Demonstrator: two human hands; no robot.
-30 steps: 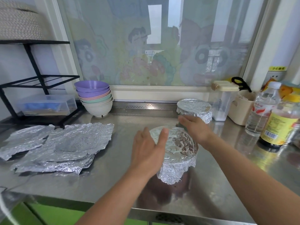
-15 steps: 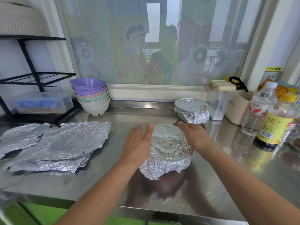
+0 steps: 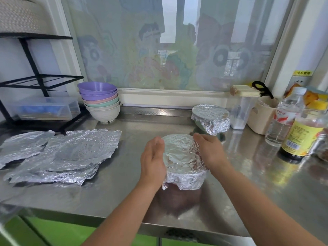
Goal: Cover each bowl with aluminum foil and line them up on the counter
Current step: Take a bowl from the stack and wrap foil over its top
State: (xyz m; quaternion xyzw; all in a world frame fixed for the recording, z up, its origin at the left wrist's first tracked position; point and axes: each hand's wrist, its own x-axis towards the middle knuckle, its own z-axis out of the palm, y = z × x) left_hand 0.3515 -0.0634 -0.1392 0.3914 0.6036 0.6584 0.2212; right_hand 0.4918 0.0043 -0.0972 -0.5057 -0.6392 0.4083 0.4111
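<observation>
A foil-covered bowl (image 3: 182, 160) stands on the steel counter (image 3: 134, 192) in front of me. My left hand (image 3: 153, 159) presses flat against its left side, fingers straight. On the right side my right hand (image 3: 209, 152) presses the foil the same way. A second foil-covered bowl (image 3: 211, 119) sits behind it near the window. A stack of several bare bowls (image 3: 101, 102), purple on top, stands at the back left. Loose foil sheets (image 3: 62, 155) lie on the counter's left part.
A black wire rack (image 3: 35, 80) with a clear plastic box (image 3: 44, 110) fills the far left. On the right stand a clear container (image 3: 243, 110), a beige caddy (image 3: 260, 116), a water bottle (image 3: 284, 118) and a yellow-labelled bottle (image 3: 303, 135). The counter's front edge runs just below my forearms.
Both hands slid from the bowl's top to its sides and now press the foil down around the rim. The bowl sits slightly further back on the counter.
</observation>
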